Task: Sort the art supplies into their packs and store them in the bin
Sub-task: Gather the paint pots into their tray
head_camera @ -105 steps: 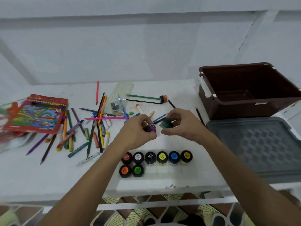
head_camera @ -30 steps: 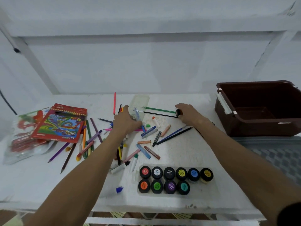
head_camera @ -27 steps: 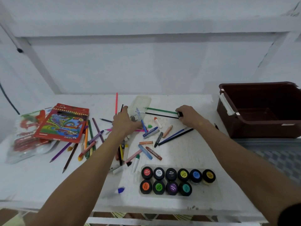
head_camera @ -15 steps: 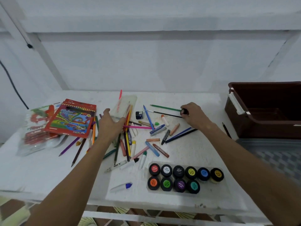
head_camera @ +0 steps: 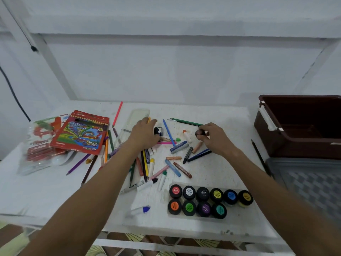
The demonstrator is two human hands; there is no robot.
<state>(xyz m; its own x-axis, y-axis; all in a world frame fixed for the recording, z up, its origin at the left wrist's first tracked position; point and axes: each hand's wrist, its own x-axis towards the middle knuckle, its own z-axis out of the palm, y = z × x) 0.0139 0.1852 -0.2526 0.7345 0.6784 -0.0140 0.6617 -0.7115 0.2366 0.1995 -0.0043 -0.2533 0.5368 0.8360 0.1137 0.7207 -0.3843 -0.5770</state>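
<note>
Loose coloured pencils point(head_camera: 144, 164), crayons point(head_camera: 173, 168) and markers lie scattered across the middle of the white table point(head_camera: 55, 193). My left hand point(head_camera: 144, 134) lies palm down on the pencils, its fingertips beside a small black pot point(head_camera: 158, 130). My right hand point(head_camera: 215, 138) pinches a small dark round paint pot point(head_camera: 200, 133) just above the table. Several paint pots point(head_camera: 203, 194) stand in two rows in a clear tray point(head_camera: 238, 216) near the front edge. The brown bin point(head_camera: 299, 143) stands at the right, with nothing visible inside it.
A red coloured-pencil box point(head_camera: 81, 132) lies on a clear plastic pack point(head_camera: 39, 150) at the left. A clear plastic case point(head_camera: 137, 117) lies behind my left hand. The grey bin lid point(head_camera: 310, 183) lies in front of the bin. A dark pencil point(head_camera: 259, 156) lies beside it.
My left hand has moved right, from the clear case to the small black pot. My right hand has pulled back slightly and now shows the dark pot pinched in its fingers.
</note>
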